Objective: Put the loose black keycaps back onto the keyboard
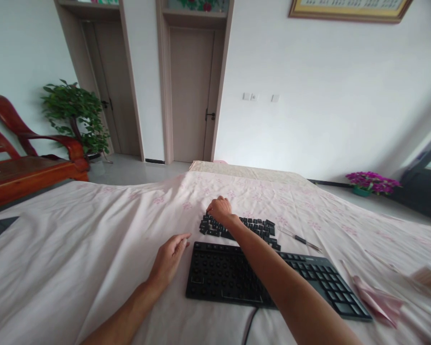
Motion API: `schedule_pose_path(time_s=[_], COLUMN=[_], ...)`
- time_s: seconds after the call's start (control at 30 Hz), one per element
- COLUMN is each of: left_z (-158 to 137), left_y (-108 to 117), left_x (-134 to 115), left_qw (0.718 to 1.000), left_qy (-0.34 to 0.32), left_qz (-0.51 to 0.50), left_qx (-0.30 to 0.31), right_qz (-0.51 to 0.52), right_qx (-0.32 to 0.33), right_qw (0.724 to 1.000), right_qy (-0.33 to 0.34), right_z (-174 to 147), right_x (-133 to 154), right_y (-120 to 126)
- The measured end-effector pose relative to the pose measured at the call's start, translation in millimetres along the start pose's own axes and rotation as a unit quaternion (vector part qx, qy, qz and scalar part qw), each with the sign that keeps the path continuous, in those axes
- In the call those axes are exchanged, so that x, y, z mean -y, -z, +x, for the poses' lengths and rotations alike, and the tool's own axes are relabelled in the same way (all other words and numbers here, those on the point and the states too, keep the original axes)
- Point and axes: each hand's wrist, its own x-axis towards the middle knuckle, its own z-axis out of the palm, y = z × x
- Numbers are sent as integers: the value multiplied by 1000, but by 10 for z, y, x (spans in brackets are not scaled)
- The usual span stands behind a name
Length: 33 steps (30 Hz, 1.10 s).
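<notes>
A black keyboard (215, 270) lies on the cloth; its left section is stripped of keycaps, while keys remain at its right end. Behind it, loose black keycaps (262, 230) are laid out in rows. My right hand (221, 210) reaches across the keyboard to the far left of these rows, fingers closed in a pinch at a keycap (207, 216) that is mostly hidden. Beside the keyboard's far left corner is my left hand (170, 256), fingers loosely stretched, with nothing visible in them.
A dark-handled tool with wire loops (300, 239) lies right of the keycaps. Farther right are a pink cloth (377, 299) and a blurred thin stick (382, 261). The keyboard's cable (250, 326) runs toward me. The patterned cloth (129, 230) has folds.
</notes>
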Motion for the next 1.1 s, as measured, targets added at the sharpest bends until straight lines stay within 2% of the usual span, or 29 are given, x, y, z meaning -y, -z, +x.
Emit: schedule_pose_path(time_s=[0.33, 0.5, 0.67, 0.8, 0.9, 1.1], left_z=[27, 19, 17, 15, 9, 0], left_y=[0, 12, 8, 4, 3, 1], left_x=[14, -20, -20, -28, -47, -69], left_qw=[1000, 1000, 1000, 999, 998, 997], left_qy=[-9, -16, -19, -31, -39, -51], left_qz=[20, 21, 16, 33, 51, 60], left_qx=[6, 8, 4, -1, -4, 6], right_qz=[-40, -28, 25, 133, 161, 160], right_qx=[22, -5, -47, -96, -109, -104], right_qw=[998, 999, 998, 983, 973, 975], right_qy=[36, 40, 40, 82, 123, 119], right_z=[74, -54, -419, -899, -1242, -1585], right_x=[110, 181, 277, 399, 481, 551], right_y=[41, 178, 357, 428, 420, 301])
